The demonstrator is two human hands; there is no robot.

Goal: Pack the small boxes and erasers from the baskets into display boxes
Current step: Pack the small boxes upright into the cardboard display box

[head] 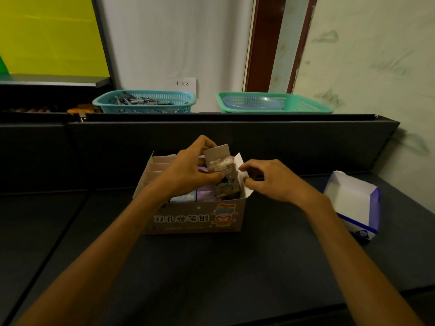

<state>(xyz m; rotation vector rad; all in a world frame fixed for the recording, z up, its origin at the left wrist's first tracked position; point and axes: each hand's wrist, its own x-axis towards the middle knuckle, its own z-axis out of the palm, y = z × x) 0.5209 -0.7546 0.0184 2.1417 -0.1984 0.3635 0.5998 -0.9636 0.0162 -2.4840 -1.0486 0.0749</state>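
A printed cardboard display box (195, 218) stands on the dark table in front of me, with several small boxes (188, 196) inside and brown dividers at its left. My left hand (188, 168) grips a small brown box (220, 161) upright over the right end of the display box. My right hand (268, 180) pinches the display box's white right side flap (242, 170) with curled fingers.
A white and blue display box (353, 203) lies at the right on the table. On the shelf behind stand a teal basket (146, 103) of grey items and a green basket (303, 103) holding a blue bowl (253, 102). A dark raised ledge separates table and shelf.
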